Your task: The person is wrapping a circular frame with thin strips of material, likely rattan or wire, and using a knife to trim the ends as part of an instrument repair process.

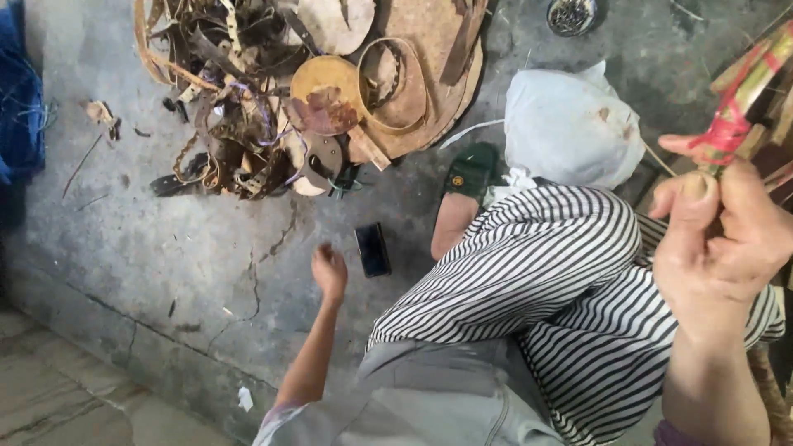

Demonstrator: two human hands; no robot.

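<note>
My right hand (714, 239) is raised close to the camera at the right, shut on a bundle of yellowish sticks (747, 87) bound with red tape. My left hand (329, 271) reaches down to the grey concrete floor with its fingers curled, and nothing shows in it. A black phone (373, 249) lies flat on the floor just right of that hand. My knee in black-and-white striped trousers (537, 272) fills the space between the two hands.
A heap of brown strips, hoops and round wooden discs (273, 107) lies at the top. A white sack (570, 124) sits beside a foot in a green slipper (467, 177). Blue cloth (21, 99) is at the left edge. A small metal bowl (570, 15) stands at the top.
</note>
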